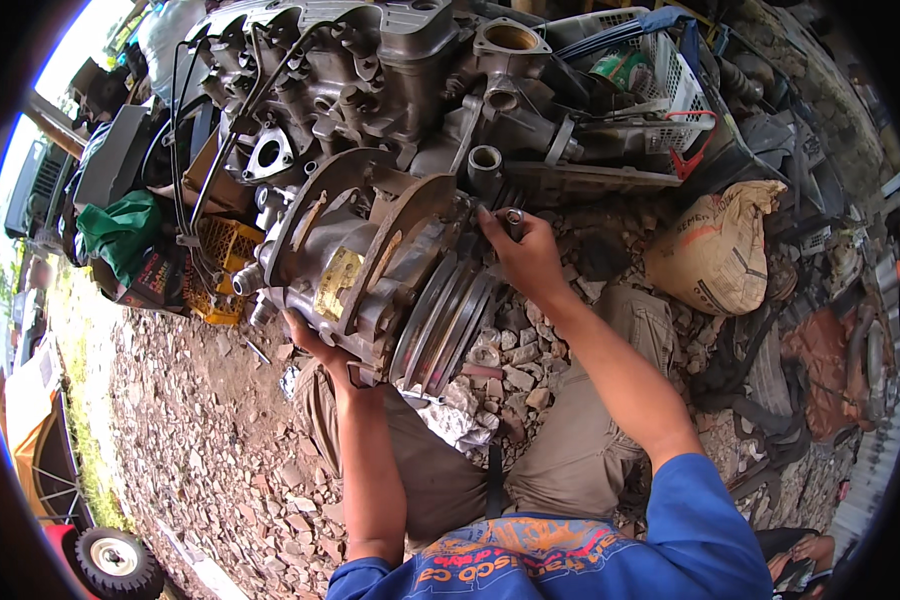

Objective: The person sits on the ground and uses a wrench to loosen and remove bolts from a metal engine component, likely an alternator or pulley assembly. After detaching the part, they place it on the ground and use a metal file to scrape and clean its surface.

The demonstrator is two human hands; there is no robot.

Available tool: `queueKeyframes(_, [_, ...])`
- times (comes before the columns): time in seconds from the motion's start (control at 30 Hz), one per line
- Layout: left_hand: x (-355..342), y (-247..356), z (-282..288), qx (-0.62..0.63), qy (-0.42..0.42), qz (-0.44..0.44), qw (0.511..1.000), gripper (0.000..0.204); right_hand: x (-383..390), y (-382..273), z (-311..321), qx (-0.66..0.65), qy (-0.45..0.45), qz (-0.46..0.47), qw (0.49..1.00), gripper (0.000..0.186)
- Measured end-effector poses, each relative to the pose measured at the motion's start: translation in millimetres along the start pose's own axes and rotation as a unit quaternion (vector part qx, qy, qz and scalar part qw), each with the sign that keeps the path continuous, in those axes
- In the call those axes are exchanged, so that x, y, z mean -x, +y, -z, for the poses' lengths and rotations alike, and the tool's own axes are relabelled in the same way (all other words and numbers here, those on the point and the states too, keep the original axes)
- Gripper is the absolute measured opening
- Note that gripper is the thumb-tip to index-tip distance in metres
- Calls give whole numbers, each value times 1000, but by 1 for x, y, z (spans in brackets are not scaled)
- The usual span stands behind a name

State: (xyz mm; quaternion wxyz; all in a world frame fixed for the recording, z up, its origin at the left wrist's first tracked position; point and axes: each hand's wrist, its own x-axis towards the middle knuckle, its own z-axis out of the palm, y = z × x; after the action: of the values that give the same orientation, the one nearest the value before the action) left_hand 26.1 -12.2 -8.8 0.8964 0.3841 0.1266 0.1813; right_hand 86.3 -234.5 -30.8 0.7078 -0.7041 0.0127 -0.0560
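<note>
In front of me a heavy grey compressor (342, 280) with a grooved pulley (440, 325) rests tilted against a large engine block (370, 100), a bracket of two curved plates (395, 240) around its body. My left hand (322, 352) is closed around its lower edge, the fingers partly hidden beneath. Beside the pulley's upper side, my right hand (526, 258) is closed around a small shiny metal cylinder (513, 218), which looks like a socket. Its fingertips are close to the bracket's end; whether they touch it I cannot tell. An upright metal tube (484, 165) stands just above.
Gravel and broken stone (240, 420) cover the ground. On the right are a paper sack (715, 250) and a white plastic basket (675, 85). A yellow crate (220, 265) and green cloth (120, 230) lie left. Another person's hand (815, 550) shows at lower right.
</note>
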Motion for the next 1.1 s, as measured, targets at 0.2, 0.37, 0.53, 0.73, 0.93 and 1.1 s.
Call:
queueKeyframes(0.2, [-1, -2, 6, 44, -29, 52, 997, 71, -10, 10, 8, -4, -18, 10, 1000, 36])
queueKeyframes(0.37, [-3, -2, 10, 30, -27, 41, 998, 69, -6, 6, 6, 68, -3, 84, 994, 35])
queueKeyframes(0.53, [3, 2, 0, 12, -13, 39, 999, 68, -5, 1, 5, 12, -20, 42, 999, 30])
queueKeyframes(0.73, [6, 2, 2, 27, -28, 64, 997, 71, -7, 2, 8, 5, -39, 42, 998, 23])
queueKeyframes(0.93, [-1, -1, 8, 4, -11, 47, 999, 73, -2, 0, 2, 163, 55, 198, 965, 21])
queueKeyframes(1.1, [4, -2, 4, 27, -9, 68, 997, 72, -5, 12, 12, -3, -17, -35, 999, 20])
